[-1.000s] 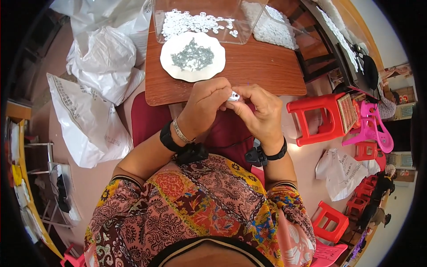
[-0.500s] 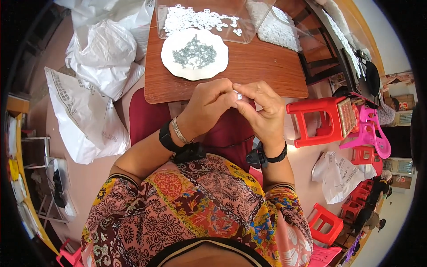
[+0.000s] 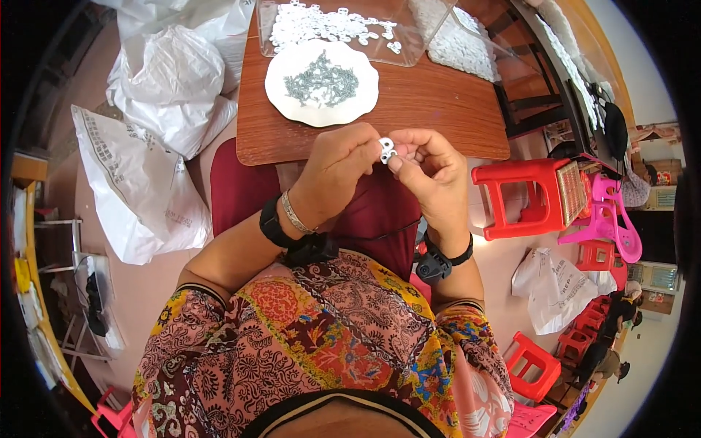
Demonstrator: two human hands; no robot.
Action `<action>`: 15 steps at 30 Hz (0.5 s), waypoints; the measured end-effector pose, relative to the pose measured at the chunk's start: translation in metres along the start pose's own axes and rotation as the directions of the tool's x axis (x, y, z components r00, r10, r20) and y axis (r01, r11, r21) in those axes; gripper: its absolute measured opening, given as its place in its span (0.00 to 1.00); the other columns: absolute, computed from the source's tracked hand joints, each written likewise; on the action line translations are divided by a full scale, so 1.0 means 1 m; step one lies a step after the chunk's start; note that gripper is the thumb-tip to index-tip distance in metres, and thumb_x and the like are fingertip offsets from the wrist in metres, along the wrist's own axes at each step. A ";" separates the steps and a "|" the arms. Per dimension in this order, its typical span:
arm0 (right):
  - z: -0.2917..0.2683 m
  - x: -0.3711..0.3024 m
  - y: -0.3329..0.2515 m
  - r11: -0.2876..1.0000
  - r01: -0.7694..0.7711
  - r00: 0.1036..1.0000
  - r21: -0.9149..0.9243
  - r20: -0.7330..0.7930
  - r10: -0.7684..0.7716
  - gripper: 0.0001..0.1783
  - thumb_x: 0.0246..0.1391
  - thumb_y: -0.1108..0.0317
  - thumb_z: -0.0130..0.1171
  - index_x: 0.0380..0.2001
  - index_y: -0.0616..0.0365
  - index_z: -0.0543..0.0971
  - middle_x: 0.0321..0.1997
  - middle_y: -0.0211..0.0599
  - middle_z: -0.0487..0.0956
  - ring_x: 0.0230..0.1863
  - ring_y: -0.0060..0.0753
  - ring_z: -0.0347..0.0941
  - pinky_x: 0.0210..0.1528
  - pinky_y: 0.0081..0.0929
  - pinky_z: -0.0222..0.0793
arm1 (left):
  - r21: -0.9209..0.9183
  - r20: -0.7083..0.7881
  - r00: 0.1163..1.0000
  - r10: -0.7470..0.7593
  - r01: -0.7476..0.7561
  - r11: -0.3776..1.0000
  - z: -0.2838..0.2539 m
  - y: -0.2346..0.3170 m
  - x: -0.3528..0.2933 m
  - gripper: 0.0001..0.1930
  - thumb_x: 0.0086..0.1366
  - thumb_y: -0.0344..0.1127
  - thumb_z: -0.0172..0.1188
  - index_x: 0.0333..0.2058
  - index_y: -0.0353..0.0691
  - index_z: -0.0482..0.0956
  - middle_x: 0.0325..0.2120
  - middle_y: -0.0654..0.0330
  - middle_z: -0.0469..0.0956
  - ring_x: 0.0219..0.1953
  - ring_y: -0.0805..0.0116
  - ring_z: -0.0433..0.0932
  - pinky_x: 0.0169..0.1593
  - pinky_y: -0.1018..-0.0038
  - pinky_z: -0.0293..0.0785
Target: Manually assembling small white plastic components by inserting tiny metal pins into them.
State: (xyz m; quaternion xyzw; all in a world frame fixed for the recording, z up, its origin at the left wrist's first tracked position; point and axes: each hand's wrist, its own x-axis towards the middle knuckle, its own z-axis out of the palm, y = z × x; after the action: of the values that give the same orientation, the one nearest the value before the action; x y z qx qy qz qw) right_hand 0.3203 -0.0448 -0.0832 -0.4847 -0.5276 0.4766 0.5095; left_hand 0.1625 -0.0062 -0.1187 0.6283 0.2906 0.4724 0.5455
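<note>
Right now, you have a small white plastic fitting (image 3: pixel 386 150), pierced with holes, between your hands, about over the near edge of the wood-grain table (image 3: pixel 438 109). Your left hand (image 3: pixel 342 159) pinches its left side between thumb and forefinger. Your right hand (image 3: pixel 431 166) has its thumb tip against the lower end; whether its fingers close from behind, I cannot tell. The step in hand looks to be fingertip work on this single piece. Judging by its size, the next move calls for a steady left pinch and light right-thumb pressure, keeping the holes uncovered. Beyond your hands, a scalloped white plate (image 3: pixel 279 93) bears small grey parts (image 3: pixel 320 80); loose white fittings (image 3: pixel 314 26) lie behind it.
</note>
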 end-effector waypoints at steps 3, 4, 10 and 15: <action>-0.005 0.000 0.002 1.000 0.013 1.000 0.024 0.003 -0.013 0.15 0.47 0.80 0.60 0.41 0.66 0.75 0.32 0.29 0.77 0.31 0.16 0.71 0.34 0.13 0.68 | -0.126 -0.022 0.991 -0.130 0.126 0.984 -0.006 0.005 0.004 0.14 0.66 0.39 0.46 0.28 0.35 0.73 0.20 0.66 0.71 0.24 0.79 0.67 0.30 0.82 0.62; -0.005 0.000 0.002 1.000 0.013 1.000 0.023 0.003 -0.013 0.15 0.47 0.80 0.60 0.41 0.66 0.75 0.32 0.29 0.77 0.31 0.16 0.71 0.34 0.13 0.68 | -0.202 -0.027 0.988 -0.154 0.146 0.969 -0.008 0.005 0.006 0.14 0.66 0.40 0.46 0.27 0.35 0.73 0.20 0.66 0.71 0.24 0.79 0.68 0.30 0.82 0.62; -0.005 0.003 0.003 0.992 -0.035 0.999 0.124 0.017 0.033 0.15 0.46 0.79 0.61 0.40 0.65 0.75 0.31 0.30 0.77 0.30 0.16 0.71 0.33 0.13 0.68 | -0.241 0.101 0.981 -0.166 0.186 0.952 -0.005 0.000 0.005 0.15 0.66 0.40 0.45 0.27 0.36 0.73 0.19 0.66 0.70 0.23 0.80 0.67 0.29 0.82 0.61; -0.008 0.002 0.004 0.995 -0.031 0.999 0.094 -0.017 0.032 0.14 0.46 0.79 0.60 0.40 0.65 0.75 0.31 0.30 0.77 0.29 0.15 0.70 0.32 0.13 0.68 | -0.228 0.111 0.984 -0.141 0.163 0.960 -0.004 -0.003 0.007 0.14 0.67 0.40 0.46 0.27 0.36 0.73 0.19 0.67 0.70 0.24 0.80 0.67 0.30 0.83 0.61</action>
State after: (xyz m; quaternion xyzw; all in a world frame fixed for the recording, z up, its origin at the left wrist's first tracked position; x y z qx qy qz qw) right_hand 0.3286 -0.0423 -0.0863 -0.4731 -0.4923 0.5042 0.5289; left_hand 0.1616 0.0022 -0.1196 0.5564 0.2540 0.4304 0.6639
